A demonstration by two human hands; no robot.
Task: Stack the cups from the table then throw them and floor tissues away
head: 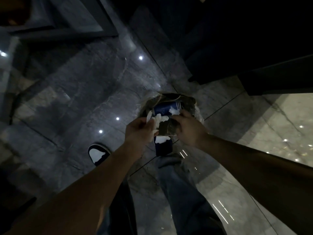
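Note:
I look down in dim light at a small trash bin [189,102] lined with a thin plastic bag. A dark blue cup [165,108] lies on its side inside it. My left hand [140,131] is at the bin's near rim, closed on crumpled white tissues [159,120]. My right hand [188,131] is beside it over the rim, its fingertips pinched on another white tissue piece [174,111] that rests against the cup. The bag's crumpled edge [166,130] sits between the two hands.
Glossy marble floor tiles [76,99] reflect ceiling lights. My feet wear dark blue slippers, the left one [98,154] and the right one [163,145] just below the bin. Dark furniture [237,56] stands behind the bin at upper right.

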